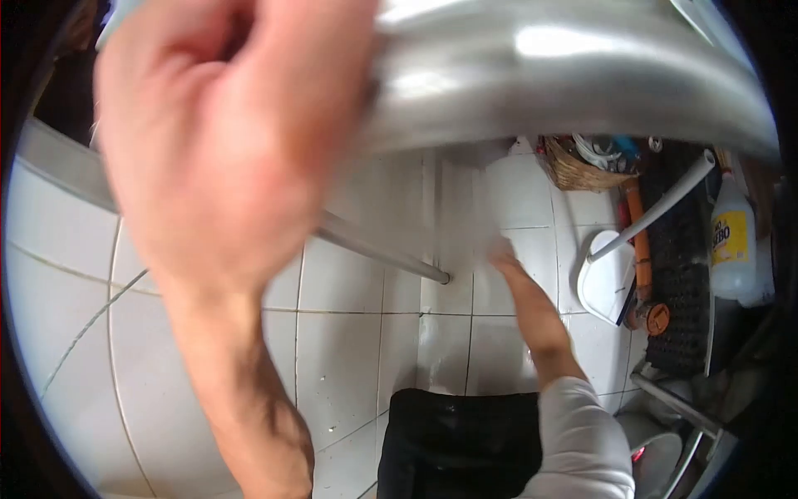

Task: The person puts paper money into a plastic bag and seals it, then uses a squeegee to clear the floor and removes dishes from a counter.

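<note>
My left hand [224,141] is large and blurred at the upper left, close to the camera. Its fingers are curled at the left end of a shiny, rounded metal object [573,75] that spans the top of the view. My right hand [503,249] is farther away, below the metal object near the middle. Only its wrist side shows; its fingers are lost in a grey blur, so what it may hold cannot be made out. A white sleeve [582,432] covers my upper right arm.
White tiles [341,349] lie below, with a metal bar [382,255] across them. On the right are a wicker basket [582,170], a white dustpan [603,283], an orange pipe [640,241] and a bottle with a yellow label [731,241]. Black clothing [457,441] shows at the bottom.
</note>
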### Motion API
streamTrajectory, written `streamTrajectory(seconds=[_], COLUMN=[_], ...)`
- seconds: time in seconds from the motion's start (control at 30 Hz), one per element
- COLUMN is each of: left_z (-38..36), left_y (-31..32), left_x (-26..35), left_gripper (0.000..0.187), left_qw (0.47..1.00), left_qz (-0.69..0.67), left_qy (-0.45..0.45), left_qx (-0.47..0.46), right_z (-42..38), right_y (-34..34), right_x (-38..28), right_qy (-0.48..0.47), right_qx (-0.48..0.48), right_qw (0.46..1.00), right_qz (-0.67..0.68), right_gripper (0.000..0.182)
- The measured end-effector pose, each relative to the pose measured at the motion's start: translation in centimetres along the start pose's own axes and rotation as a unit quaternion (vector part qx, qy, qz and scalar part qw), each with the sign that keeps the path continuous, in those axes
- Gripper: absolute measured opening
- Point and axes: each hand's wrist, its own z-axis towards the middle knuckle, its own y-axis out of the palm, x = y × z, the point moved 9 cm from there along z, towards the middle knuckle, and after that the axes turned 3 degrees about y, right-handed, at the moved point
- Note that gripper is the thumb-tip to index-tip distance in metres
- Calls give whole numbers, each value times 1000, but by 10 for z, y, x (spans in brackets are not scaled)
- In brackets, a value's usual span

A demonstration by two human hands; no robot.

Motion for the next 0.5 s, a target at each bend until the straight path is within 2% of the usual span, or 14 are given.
streamTrajectory(seconds=[0.03, 0.07, 0.13, 0.2, 0.27, 0.3, 0.37, 0.43, 0.5], left_z=[0, 1, 1, 2, -1, 1, 6, 7, 8], left_y=[0, 1, 3, 2, -4, -2, 8, 13, -9], left_x=[1, 1, 3, 7, 9, 10, 13, 17, 14], left_gripper=[29, 32, 35, 33, 32, 31, 28, 25, 22], left_qw=[1000, 1000, 999, 996, 996, 996, 995, 996, 995], left_qz=[1, 2, 17, 57, 66, 62, 73, 62, 63], left_qy=[-5, -10, -8, 32, -14, -21, -18, -42, -43], left_qx=[7, 14, 36, 60, 63, 65, 62, 49, 57], right_z=[-22, -60, -93, -35, 4, 44, 46, -20, -82], right_y=[-10, -46, -72, -42, -31, -3, 31, -13, -17], right_x=[12, 15, -7, -21, -60, -74, -65, -50, -9], right_qy=[-28, -67, -15, -24, 5, -59, -72, 3, 17], right_qx=[-21, -3, -45, -16, 9, 15, 8, 2, -56], right_qw=[999, 997, 998, 999, 999, 998, 995, 1000, 996], right_qz=[-11, -41, -28, 14, 53, -25, -69, -14, -69], right_gripper=[61, 58, 55, 55, 57, 58, 58, 58, 58])
